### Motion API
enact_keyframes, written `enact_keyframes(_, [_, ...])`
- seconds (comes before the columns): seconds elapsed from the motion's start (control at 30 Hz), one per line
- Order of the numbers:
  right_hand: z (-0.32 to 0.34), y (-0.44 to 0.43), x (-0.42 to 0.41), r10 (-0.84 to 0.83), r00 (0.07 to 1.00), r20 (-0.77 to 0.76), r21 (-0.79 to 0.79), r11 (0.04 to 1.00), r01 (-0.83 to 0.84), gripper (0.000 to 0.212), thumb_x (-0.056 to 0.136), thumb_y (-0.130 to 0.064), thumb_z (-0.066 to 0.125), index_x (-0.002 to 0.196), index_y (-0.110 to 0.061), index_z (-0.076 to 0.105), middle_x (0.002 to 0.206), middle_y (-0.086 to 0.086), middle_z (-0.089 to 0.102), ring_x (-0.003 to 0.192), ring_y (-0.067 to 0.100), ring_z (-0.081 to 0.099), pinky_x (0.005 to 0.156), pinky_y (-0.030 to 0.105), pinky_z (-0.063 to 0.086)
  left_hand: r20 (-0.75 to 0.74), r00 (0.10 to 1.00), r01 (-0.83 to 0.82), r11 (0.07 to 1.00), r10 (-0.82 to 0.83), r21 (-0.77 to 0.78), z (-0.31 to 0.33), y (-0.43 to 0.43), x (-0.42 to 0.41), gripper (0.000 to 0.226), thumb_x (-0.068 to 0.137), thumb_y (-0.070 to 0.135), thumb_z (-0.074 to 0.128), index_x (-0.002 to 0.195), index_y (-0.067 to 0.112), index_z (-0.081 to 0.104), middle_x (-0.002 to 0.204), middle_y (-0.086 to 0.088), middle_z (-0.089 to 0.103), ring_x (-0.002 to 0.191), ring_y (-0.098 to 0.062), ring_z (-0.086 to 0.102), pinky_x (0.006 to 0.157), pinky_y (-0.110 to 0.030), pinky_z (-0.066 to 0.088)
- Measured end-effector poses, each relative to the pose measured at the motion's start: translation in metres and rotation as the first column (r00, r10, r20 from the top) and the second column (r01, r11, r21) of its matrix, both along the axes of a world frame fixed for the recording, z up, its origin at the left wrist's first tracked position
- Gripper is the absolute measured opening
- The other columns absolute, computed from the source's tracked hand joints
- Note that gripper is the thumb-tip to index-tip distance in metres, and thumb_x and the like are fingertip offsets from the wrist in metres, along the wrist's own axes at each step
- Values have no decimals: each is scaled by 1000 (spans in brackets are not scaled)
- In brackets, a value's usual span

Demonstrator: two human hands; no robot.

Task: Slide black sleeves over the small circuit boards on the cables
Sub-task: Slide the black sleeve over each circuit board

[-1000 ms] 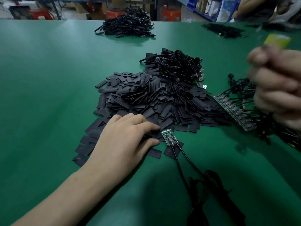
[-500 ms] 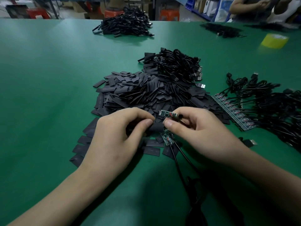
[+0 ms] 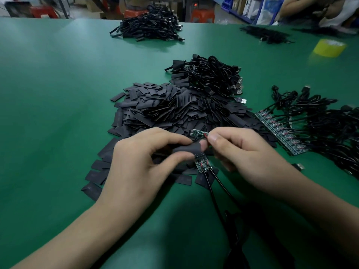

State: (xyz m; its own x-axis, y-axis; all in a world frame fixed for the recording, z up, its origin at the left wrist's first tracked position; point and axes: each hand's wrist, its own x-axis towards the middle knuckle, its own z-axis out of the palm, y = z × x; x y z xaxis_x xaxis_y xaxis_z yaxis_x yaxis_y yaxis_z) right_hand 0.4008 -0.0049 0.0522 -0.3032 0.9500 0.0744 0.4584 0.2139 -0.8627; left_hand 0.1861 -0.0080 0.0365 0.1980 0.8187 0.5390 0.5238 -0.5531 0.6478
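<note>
My left hand (image 3: 144, 164) pinches a black sleeve (image 3: 189, 148) between thumb and fingers, just above the table. My right hand (image 3: 244, 154) grips the cable end of a small green circuit board (image 3: 198, 133), which points left, a little above the sleeve's open end and apart from it. Two more boards (image 3: 203, 165) on black cables (image 3: 219, 191) lie flat on the mat right under the hands. A big pile of loose black sleeves (image 3: 174, 111) spreads out behind and to the left of my hands.
A row of boards (image 3: 279, 133) with tangled cables (image 3: 320, 121) lies at the right. A heap of coiled cables (image 3: 211, 76) sits behind the sleeves, another heap (image 3: 149, 26) far back. A yellow tape roll (image 3: 329, 47) stands at the far right. Another person sits at the back right.
My right hand came in from the right with a board and met my left hand. My left hand lifted a sleeve from the pile; sleeve and board now sit close together.
</note>
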Motion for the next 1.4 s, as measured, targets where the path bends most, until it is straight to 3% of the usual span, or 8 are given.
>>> enact_keyframes(0.07, [3,1,4,6,1000,-1,1,1000,-6,38,98,-50,43,82,-28,70,60,-7,42,56,10,39,56,31,34,113,993,-20,997,28,-69,-1,2,-2,19,76,37,81,95,32,78,86,20,73,80,-1,69,77,-16,51])
enact_keyframes(0.13, [4,1,6,46,989,-139,-102,993,-61,40,99,-43,45,76,-18,67,56,-7,39,51,10,36,51,21,33,189,981,-22,994,42,-108,-2,3,-4,18,76,36,80,93,33,78,84,18,75,77,-5,72,75,-18,54])
enact_keyframes(0.23, [5,2,8,79,959,-272,-209,968,-139,40,99,-35,45,71,-15,66,53,-5,37,47,10,30,45,15,30,221,974,-16,992,43,-123,-2,3,-4,18,76,32,85,92,35,78,82,17,76,73,-6,72,73,-16,54])
enact_keyframes(0.37, [7,2,7,95,944,-315,-285,939,-190,39,97,-35,46,70,-14,66,52,-4,35,45,9,25,42,15,25,230,973,-10,993,38,-122,-1,1,-3,17,77,33,83,93,34,78,84,16,76,77,-8,73,75,-22,57])
enact_keyframes(0.8, [14,2,12,33,930,-365,-436,877,-202,37,94,-37,51,67,-16,66,50,-5,31,40,9,23,40,17,17,-67,998,6,990,4,143,8,-3,-2,20,80,27,81,97,16,79,94,11,72,86,3,65,85,-10,47])
enact_keyframes(1.0, [7,0,6,99,950,-297,-324,925,-197,42,102,-38,52,70,-16,66,52,-4,35,45,10,26,42,16,24,-38,998,-42,998,44,55,8,-1,-4,20,80,30,82,97,19,81,89,12,74,83,2,68,80,-11,48])
enact_keyframes(1.2, [4,-1,8,125,983,-134,-240,959,-154,41,99,-42,45,70,-20,66,53,-7,38,47,11,34,47,16,31,-51,998,-26,1000,26,7,8,-1,-3,21,81,32,81,98,21,81,91,14,74,86,3,68,81,-11,48])
enact_keyframes(1.4, [7,2,10,111,942,-317,-378,896,-233,42,101,-40,52,68,-19,67,52,-4,34,45,9,23,42,16,21,-111,994,37,995,-27,97,7,-2,-2,24,79,26,80,101,15,80,94,11,72,85,2,65,82,-14,51])
